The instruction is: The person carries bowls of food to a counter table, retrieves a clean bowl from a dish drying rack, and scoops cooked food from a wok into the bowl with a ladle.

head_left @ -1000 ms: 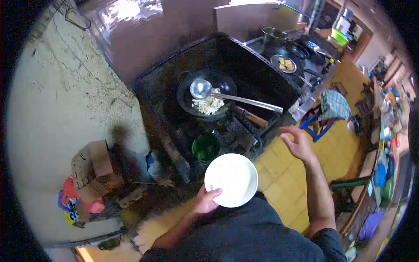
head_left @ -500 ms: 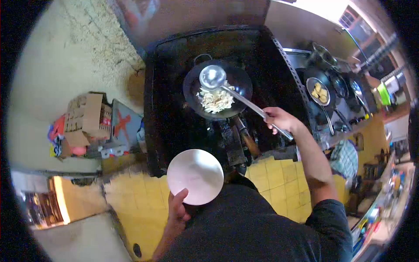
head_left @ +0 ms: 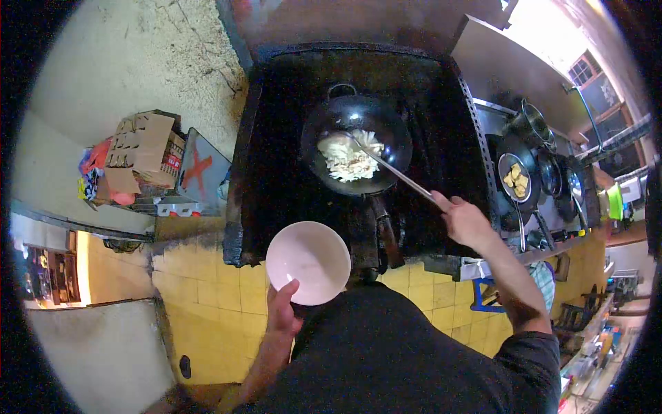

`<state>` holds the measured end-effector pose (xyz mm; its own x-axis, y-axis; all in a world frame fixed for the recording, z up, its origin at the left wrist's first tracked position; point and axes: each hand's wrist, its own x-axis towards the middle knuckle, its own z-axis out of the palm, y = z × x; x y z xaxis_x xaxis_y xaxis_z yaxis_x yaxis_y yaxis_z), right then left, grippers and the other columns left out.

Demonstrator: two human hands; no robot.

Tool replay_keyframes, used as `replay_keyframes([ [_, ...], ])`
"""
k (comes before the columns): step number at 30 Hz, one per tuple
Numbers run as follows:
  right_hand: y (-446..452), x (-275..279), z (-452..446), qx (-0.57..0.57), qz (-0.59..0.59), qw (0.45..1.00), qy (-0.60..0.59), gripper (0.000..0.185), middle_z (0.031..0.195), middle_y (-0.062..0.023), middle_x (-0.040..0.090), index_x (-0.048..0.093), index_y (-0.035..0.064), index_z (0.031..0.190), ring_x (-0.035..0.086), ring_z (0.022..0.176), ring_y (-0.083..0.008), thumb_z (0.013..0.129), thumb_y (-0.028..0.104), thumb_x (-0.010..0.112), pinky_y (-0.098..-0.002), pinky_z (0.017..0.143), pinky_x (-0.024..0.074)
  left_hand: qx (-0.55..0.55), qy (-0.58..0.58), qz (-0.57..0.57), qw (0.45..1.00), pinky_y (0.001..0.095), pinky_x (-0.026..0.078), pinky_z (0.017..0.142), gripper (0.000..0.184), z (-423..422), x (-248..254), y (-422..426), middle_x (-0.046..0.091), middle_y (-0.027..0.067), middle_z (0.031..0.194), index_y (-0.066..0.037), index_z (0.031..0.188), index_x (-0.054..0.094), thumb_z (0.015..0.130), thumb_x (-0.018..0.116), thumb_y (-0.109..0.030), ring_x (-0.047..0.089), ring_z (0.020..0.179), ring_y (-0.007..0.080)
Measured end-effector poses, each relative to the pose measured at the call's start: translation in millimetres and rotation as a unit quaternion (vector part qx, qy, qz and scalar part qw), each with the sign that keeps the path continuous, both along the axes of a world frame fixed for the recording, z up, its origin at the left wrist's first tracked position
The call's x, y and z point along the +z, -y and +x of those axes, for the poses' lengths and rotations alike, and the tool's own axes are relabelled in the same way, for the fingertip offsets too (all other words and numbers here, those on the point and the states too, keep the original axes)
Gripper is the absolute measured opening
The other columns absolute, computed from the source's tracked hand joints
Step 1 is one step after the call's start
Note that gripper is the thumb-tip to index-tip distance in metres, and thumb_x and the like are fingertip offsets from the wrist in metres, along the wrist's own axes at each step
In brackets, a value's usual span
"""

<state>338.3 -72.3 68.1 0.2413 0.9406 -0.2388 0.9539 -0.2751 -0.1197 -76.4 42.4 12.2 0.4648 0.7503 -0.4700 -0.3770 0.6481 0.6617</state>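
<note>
A white bowl (head_left: 314, 259) is in my left hand (head_left: 284, 310), the thumb over its rim and the fingers hidden beneath; no food shows inside it. My right hand (head_left: 465, 219) is closed around the handle of a metal ladle (head_left: 400, 175). The ladle's head lies down in a dark wok (head_left: 393, 134), among pale sliced food (head_left: 353, 165) that I cannot name for certain. The wok rests on a blackened stove (head_left: 276, 138), its handle (head_left: 387, 234) pointing toward me.
To the right, a strainer (head_left: 507, 162) holds yellowish chunks (head_left: 516, 181), near more pans and a pot (head_left: 529, 124). Cardboard boxes (head_left: 148, 141) stand left beside a grey panel (head_left: 200, 165) with a red cross. A blue stool (head_left: 486, 297) stands on yellow floor tiles (head_left: 221, 290).
The ladle's head has gone from above the wok down into the sliced food. My right hand has shifted with its handle. The left hand still holds the bowl, and the view has tilted slightly.
</note>
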Motion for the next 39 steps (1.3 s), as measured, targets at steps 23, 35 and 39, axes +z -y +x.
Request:
replay_keyframes([
  [23,-32,53,-71,-0.343,-0.095,0.769,-0.53,0.04,0.073,0.0002,0.05,0.047,0.0087,0.139,0.049,0.051,-0.0089,0.1,0.012,0.048,-0.0271,0.043,0.047,-0.025,-0.12,0.078,0.989,0.0429,0.049,0.098,0.06,-7,-34,-51,0.058,0.0143,0.126,-0.001,0.137,0.045,0.084,0.067,-0.019,0.058,0.117,0.028],
  [35,-19,58,-64,-0.336,0.013,0.579,-0.742,0.025,0.072,-0.0033,0.058,0.054,0.0073,0.12,0.052,0.046,-0.0102,0.096,0.014,0.055,-0.0271,0.038,0.0443,0.084,0.016,0.067,0.994,0.0447,0.054,0.092,0.055,66,-16,-94,0.044,0.0084,0.141,-0.021,0.149,0.026,0.102,0.053,-0.028,0.054,0.121,0.0271],
  [39,-13,92,-65,-0.34,0.038,0.612,-0.713,0.041,0.071,-0.0039,0.058,0.048,0.0066,0.135,0.053,0.046,-0.0113,0.095,0.014,0.057,-0.0276,0.038,0.0448,0.098,-0.001,0.072,0.993,0.0434,0.056,0.086,0.057,95,-20,-126,0.044,0.0074,0.143,-0.027,0.151,0.024,0.102,0.051,-0.039,0.054,0.122,0.0271],
])
